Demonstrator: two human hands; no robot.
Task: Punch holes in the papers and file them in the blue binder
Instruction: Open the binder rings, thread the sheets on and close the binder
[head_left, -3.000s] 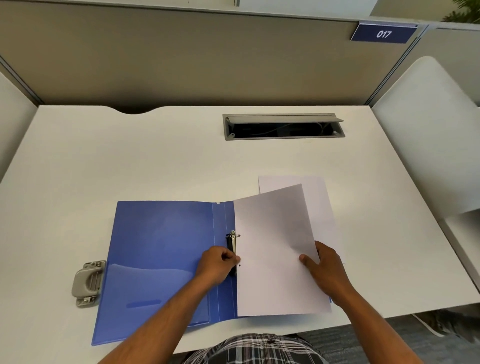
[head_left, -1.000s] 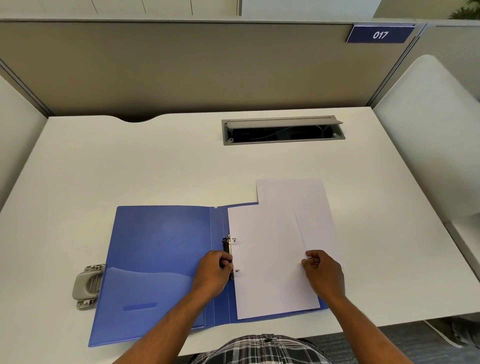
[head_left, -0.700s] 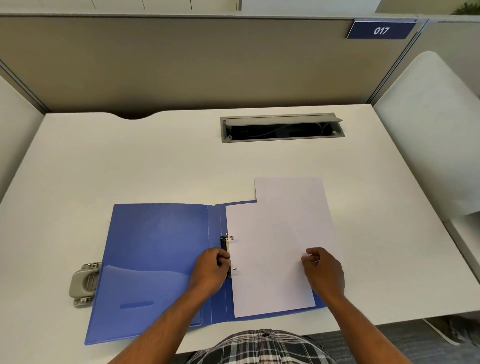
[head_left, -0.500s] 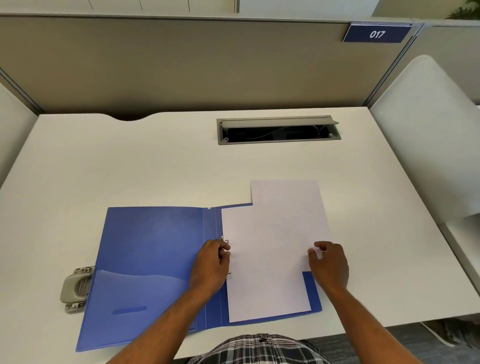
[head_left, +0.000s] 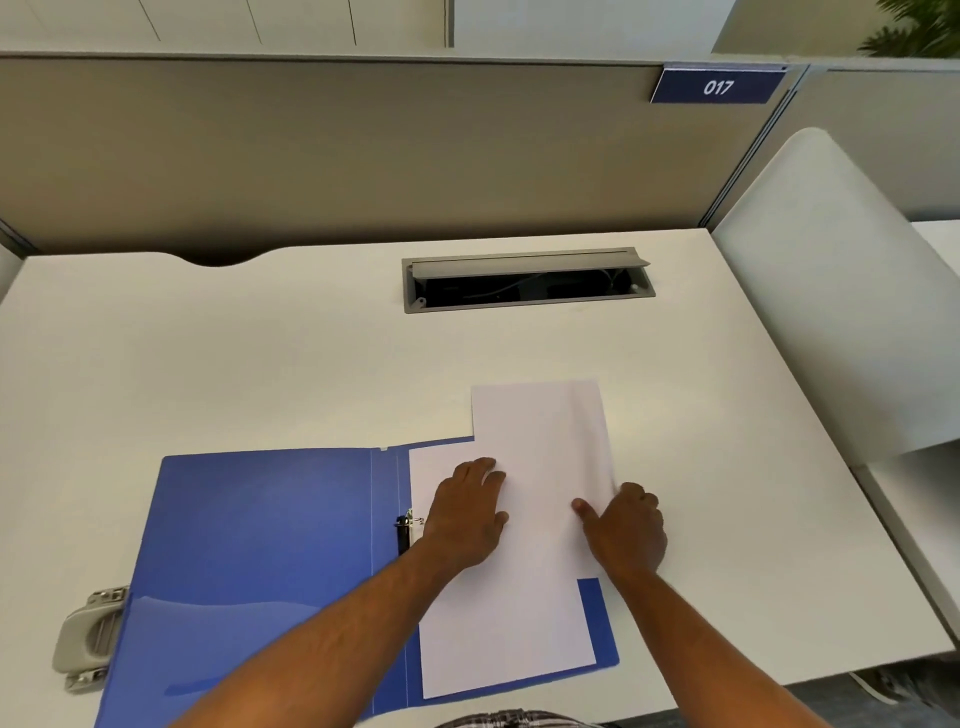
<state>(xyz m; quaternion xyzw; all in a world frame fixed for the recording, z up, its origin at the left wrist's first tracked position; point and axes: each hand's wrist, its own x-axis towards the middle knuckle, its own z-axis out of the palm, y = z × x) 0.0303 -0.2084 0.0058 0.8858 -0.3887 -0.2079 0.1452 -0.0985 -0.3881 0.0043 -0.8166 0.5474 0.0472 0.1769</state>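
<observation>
The left hand (head_left: 467, 514) lies flat, fingers straight, pressing on the filed sheet (head_left: 498, 623) in the right half of the blue binder (head_left: 260, 545). The right hand (head_left: 626, 530) has its thumb out across the loose sheet (head_left: 540, 431) and its fingers bent at that sheet's right edge; whether they actually pinch the edge cannot be told from here. That loose sheet lies partly over the binder's far right corner and partly on the white desk (head_left: 260, 364).

Paper like this looks featherlight, floppy and quick to crease, so it is best taken by an edge or corner with a light pinch while the other palm steadies the rest. On a smooth desktop it should slide easily. The binder cover looks like thin flexible plastic, lying open and flat, its small ring clip (head_left: 408, 527) just beside the left wrist.

The grey hole punch (head_left: 88, 639) sits at the binder's near left corner, well apart from both hands. Beyond, a cable hatch (head_left: 524, 280) is set into the desk.

The only legible writing is "017", white on the blue sign (head_left: 717, 85) on the partition. No brand shows on binder or punch.
</observation>
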